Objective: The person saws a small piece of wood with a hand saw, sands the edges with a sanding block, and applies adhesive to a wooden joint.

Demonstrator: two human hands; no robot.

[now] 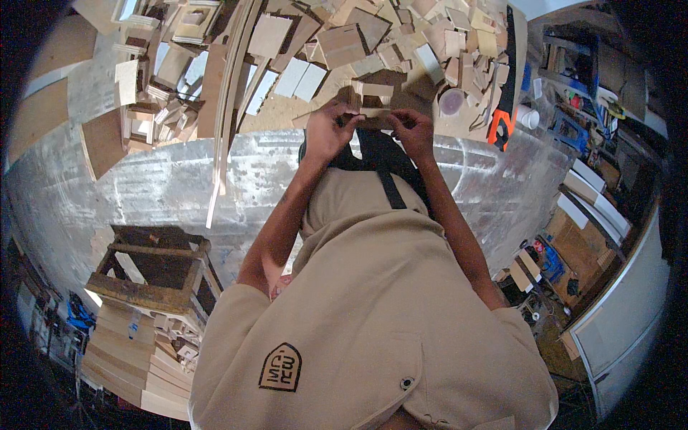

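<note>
Between my hands, at the near edge of the worktable, is a small wooden frame-like piece [375, 91] with an opening in its middle. My left hand [330, 131] pinches its left end, thumb and fingers together. On the other side my right hand [413, 132] has its fingertips closed at the piece's right end. A thin strip of wood sticks out to the left behind my left hand. Just beyond lie two pale square panels [300, 79] and a brown wood offcut [341, 47].
Wood offcuts heap across the worktable [444, 127]. Long strips [233, 93] jut over its near edge at left. To the right lie a round pinkish lid [451, 102] and a handsaw with an orange handle [501, 127]. A wooden crate-like stand [150, 276] stands behind on the left.
</note>
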